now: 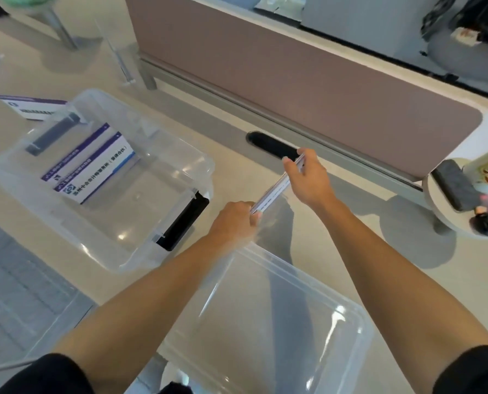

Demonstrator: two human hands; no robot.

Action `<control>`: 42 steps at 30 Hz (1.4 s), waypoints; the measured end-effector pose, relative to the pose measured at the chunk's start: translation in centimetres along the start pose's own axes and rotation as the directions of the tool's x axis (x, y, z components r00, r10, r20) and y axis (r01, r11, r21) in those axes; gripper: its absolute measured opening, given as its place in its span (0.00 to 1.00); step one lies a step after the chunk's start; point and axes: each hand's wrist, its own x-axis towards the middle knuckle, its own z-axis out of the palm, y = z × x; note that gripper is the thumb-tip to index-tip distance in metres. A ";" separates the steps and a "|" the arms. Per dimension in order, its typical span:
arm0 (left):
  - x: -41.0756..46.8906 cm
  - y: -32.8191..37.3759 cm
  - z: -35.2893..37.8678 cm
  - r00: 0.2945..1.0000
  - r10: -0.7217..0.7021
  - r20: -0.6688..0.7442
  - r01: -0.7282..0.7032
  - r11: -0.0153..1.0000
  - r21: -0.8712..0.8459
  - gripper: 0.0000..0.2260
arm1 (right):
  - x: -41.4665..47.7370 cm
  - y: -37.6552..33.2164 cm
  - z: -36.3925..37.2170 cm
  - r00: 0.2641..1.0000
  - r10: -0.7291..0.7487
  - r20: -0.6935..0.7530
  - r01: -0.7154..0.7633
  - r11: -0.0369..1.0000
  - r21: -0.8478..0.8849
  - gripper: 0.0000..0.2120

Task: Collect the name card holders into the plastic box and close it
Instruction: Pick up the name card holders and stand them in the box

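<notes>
Both my hands hold one clear name card holder [275, 189] edge-on above the desk. My left hand [233, 223] grips its near end and my right hand [308, 177] pinches its far end. To the left stands the open clear plastic box [180, 163] with black latches. Two name card holders [92, 163] with purple-and-white cards lie inside it. Another name card holder [32, 107] stands on the desk behind the box. The clear lid [279, 317] lies flat near the front edge, under my forearms.
A mauve desk divider [294, 81] runs along the back, with a black cable slot [271, 145] in front of it. A round white tray [439, 211] with a cup and dark items sits at the right. A clear upright stand [120, 52] is at the back left.
</notes>
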 end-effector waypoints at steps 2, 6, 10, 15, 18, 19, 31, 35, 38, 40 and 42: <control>-1.7 0.2 -2.1 0.998 0.059 -0.015 -0.059 0.998 -0.002 0.12 | -1.7 -2.4 0.1 0.996 -0.020 -0.087 0.018 0.999 -0.028 0.20; -5.8 -0.2 -6.7 0.982 0.163 -0.098 -0.167 0.985 -0.033 0.10 | -5.8 -8.8 0.3 0.948 -0.109 -0.299 0.083 0.992 -0.099 0.24; -10.4 -4.1 -11.8 0.964 0.204 -0.171 -0.212 0.977 -0.028 0.15 | -10.7 -15.4 1.9 0.912 -0.196 -0.359 0.143 0.975 -0.169 0.27; -15.6 -10.9 -18.2 0.936 0.262 -0.235 -0.266 0.964 0.015 0.10 | -15.7 -23.1 6.8 0.930 -0.218 -0.296 0.188 0.974 -0.127 0.32; -17.5 -14.8 -21.0 0.926 0.262 -0.272 -0.260 0.964 0.044 0.11 | -17.2 -26.5 9.6 0.945 -0.219 -0.243 0.217 0.976 -0.034 0.33; -18.0 -15.9 -21.8 0.919 0.266 -0.290 -0.261 0.964 0.057 0.12 | -17.5 -27.5 10.4 0.952 -0.216 -0.219 0.223 0.975 0.006 0.33; -14.0 -23.5 -26.9 0.903 0.334 -0.268 -0.291 0.938 0.188 0.13 | -12.0 -31.7 17.8 0.999 0.034 0.013 -0.036 0.906 0.422 0.30; -9.8 -25.4 -28.1 0.944 0.329 0.042 -0.331 0.938 0.105 0.14 | -7.4 -30.3 20.9 0.993 0.122 0.005 -0.113 0.904 0.412 0.21; -6.6 -27.4 -29.6 0.940 0.327 0.096 -0.327 0.945 -0.019 0.17 | -4.0 -29.0 23.3 0.981 0.190 0.045 -0.192 0.893 0.407 0.21; -4.6 -29.4 -30.7 0.936 0.346 0.070 -0.345 0.938 -0.023 0.14 | -2.4 -27.6 24.8 0.973 0.223 0.059 -0.228 0.891 0.393 0.27; -2.1 -31.6 -31.5 0.935 0.354 -0.012 -0.352 0.932 0.089 0.14 | -0.6 -26.2 26.3 0.965 0.240 0.107 -0.262 0.890 0.372 0.32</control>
